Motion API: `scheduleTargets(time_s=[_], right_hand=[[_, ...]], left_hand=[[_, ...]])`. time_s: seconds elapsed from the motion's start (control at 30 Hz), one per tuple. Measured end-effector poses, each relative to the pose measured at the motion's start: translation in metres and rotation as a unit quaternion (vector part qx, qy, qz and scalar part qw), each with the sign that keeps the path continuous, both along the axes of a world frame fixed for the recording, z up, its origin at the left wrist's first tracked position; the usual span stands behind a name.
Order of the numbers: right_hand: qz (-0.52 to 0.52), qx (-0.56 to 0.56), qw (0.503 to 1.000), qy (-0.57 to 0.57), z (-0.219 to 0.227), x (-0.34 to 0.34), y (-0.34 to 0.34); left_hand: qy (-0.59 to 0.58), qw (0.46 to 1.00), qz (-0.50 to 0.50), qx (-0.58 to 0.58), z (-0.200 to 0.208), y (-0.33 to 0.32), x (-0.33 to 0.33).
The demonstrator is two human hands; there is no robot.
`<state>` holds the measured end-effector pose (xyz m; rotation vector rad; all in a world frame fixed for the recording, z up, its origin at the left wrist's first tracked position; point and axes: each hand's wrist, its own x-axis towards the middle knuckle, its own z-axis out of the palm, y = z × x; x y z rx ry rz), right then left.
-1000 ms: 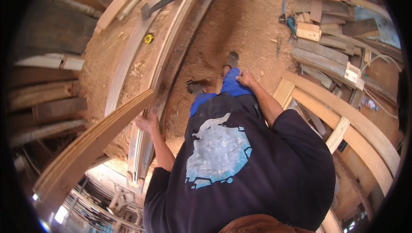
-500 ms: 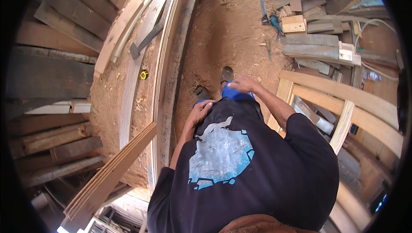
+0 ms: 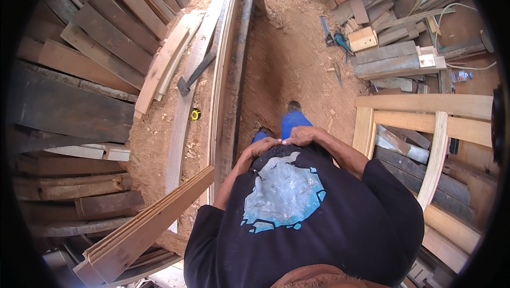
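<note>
Both my hands meet in front of my waist, at the hem of my black T-shirt [image 3: 276, 240]. My left hand [image 3: 261, 149] is closed on the hem, its fingertips pointing inward. Beside it my right hand [image 3: 300, 135] is closed at the same edge, its thumb almost touching the left fingertips. The shirt cloth bunches just below the fingers, and part of the fingers is hidden. Beyond the hands show my blue trousers [image 3: 292, 122] and dark shoes on the dirt floor.
Long upright boards [image 3: 226, 75] run along my left, with a board stack [image 3: 154, 219] slanting out. A hammer-like tool [image 3: 195, 74] and yellow tape measure [image 3: 195, 114] lie beyond. To the right are a wooden frame [image 3: 425, 102], a teal power tool [image 3: 340, 41] and piled offcuts.
My right hand has come back from the blue trousers toward my waist and now meets the left hand. My left hand has shifted inward along the hem. The view has moved slightly.
</note>
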<state>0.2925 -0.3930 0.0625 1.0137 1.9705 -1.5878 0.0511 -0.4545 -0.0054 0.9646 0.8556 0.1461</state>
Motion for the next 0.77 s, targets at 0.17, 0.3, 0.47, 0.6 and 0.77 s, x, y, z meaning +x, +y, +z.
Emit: scheduleTargets(time_s=[0.17, 0.3, 0.47, 0.6, 0.77], right_hand=[[0.016, 0.007, 0.999, 0.028, -0.019, 0.004, -0.001], [-0.002, 0.005, 1.000, -0.004, 0.001, 0.011, 0.014], [-0.016, 0.020, 1.000, -0.009, -0.021, 0.015, 0.006], [0.018, 0.002, 0.999, -0.042, -0.018, 0.005, 0.009], [0.033, -0.002, 0.999, -0.032, -0.025, 0.005, 0.009]], left_hand=[[-0.017, 1.000, 0.007, -0.025, -0.016, -0.003, 0.000], [-0.056, 0.997, 0.005, -0.046, -0.036, 0.007, 0.002], [-0.103, 0.994, 0.027, 0.011, -0.024, 0.010, -0.002], [-0.064, 0.998, -0.023, -0.013, -0.032, 0.015, -0.004], [-0.032, 0.999, -0.034, -0.011, -0.026, 0.015, -0.002]])
